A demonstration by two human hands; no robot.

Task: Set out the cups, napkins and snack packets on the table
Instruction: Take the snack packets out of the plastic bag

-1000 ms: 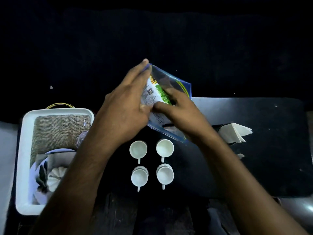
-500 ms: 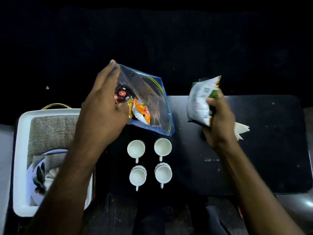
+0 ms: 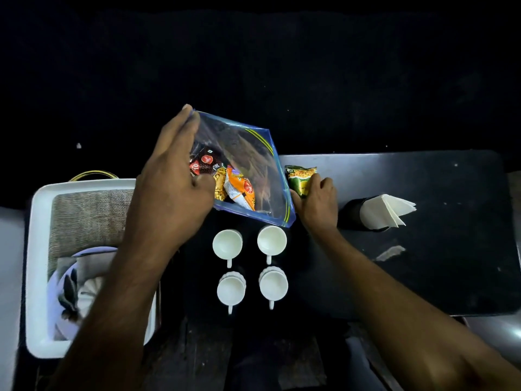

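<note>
Head view: the left hand (image 3: 172, 190) has its grip closed on a clear zip bag (image 3: 253, 170) of snack packets, held tilted above four white cups (image 3: 249, 266) on the bench (image 3: 423, 249). The right hand (image 3: 317, 204) pinches a green packet (image 3: 300, 179) down at the bench's far edge, near the folded napkins (image 3: 386, 211). The snack step looks in hand. Next likely calls for releasing it flat, then reaching into the bag for another.
</note>
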